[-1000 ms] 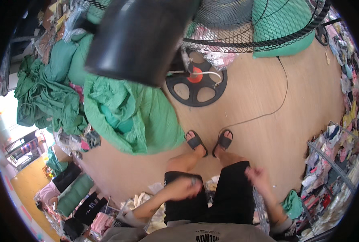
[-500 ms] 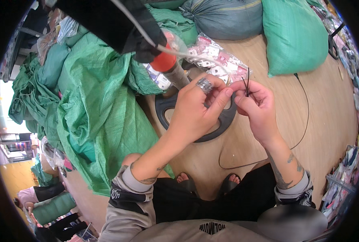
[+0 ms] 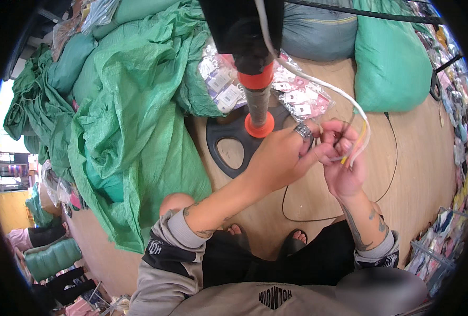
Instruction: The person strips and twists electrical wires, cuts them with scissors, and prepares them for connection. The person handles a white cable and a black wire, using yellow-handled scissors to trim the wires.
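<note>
My left hand [image 3: 281, 155], with a metal ring or band on a finger, reaches in with thumb and fingers pinched together. What it pinches is hidden. Its fingertips meet those of my right hand [image 3: 341, 158], which is curled closed around wire ends. A white cable [image 3: 344, 95] hangs from above and loops down over my right hand. A yellow wire [image 3: 360, 138] runs beside it at the fingers. Just beyond my hands stands an upright post [image 3: 258, 102] with orange rings, on a black weight-plate base [image 3: 218, 129].
Green woven sacks [image 3: 139, 95] lie left, and a full green sack [image 3: 389, 63] stands at the far right. Packets in clear plastic [image 3: 299, 97] lie behind the post. A thin black cord [image 3: 396, 158] curves over the wooden floor. Bagged goods [image 3: 439, 237] line the right side.
The view has shifted, so the post now appears upright. My hands have come slightly lower and right. White and yellow wires now cross my right hand, where dark thin strands showed before.
</note>
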Motion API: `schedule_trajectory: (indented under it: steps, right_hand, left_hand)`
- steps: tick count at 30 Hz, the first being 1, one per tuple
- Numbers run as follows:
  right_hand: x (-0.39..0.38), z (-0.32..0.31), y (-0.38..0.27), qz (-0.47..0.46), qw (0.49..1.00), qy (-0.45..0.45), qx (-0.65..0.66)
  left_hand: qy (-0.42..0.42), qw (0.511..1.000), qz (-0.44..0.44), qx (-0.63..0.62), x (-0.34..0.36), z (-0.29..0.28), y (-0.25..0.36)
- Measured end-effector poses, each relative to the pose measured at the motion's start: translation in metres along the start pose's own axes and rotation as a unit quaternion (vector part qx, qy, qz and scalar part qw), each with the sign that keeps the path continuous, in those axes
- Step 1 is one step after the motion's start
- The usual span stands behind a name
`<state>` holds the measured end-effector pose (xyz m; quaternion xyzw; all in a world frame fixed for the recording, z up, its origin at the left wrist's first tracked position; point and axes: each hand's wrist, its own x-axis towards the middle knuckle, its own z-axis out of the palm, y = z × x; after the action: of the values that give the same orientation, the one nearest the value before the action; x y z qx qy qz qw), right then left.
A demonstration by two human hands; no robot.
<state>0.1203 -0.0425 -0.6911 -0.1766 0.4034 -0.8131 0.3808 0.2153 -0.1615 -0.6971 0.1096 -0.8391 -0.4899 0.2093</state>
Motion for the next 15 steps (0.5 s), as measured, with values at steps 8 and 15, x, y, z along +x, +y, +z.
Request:
schedule_trajectory:
  steps: [8, 15]
  right_hand:
    - [-0.015, 0.005, -0.020, -0.017, 0.999, -0.027, -0.043]
    - [-0.014, 0.015, -0.024, -0.018, 0.996, -0.003, -0.092]
  left_hand:
    - [0.011, 0.971, 0.237, -0.024, -0.010, -0.008, 0.005]
    - [0.014, 0.975, 0.213, -0.070, -0.008, -0.010, 0.027]
